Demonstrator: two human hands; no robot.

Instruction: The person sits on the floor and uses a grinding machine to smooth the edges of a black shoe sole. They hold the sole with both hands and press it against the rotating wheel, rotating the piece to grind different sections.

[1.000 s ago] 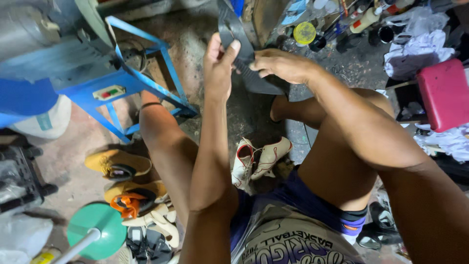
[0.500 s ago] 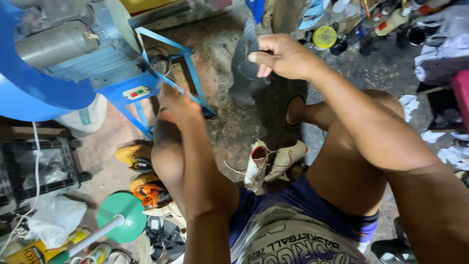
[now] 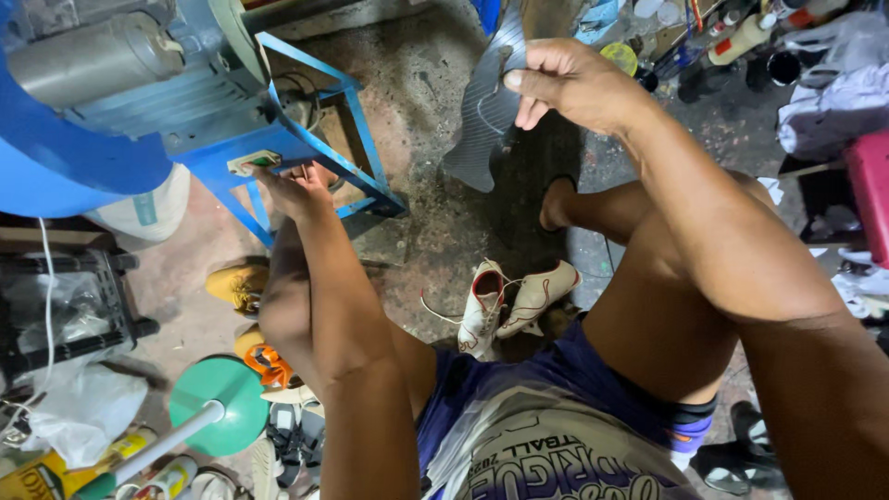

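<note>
The right hand (image 3: 569, 83) pinches a dark ribbed rubber sole sheet (image 3: 486, 111) up over the floor, while the left hand (image 3: 296, 185), fingers loosely open and empty, reaches the switch box (image 3: 255, 163) on the blue machine frame (image 3: 343, 139). Next probably pressing it.

Stained concrete floor (image 3: 435, 222) under white shoes (image 3: 509, 306), blue machine frame (image 3: 333, 157).

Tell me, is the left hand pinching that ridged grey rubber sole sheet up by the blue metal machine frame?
Not quite: the head view shows the right hand pinching the ridged grey rubber sole sheet. The left hand reaches to the blue metal machine frame.
</note>
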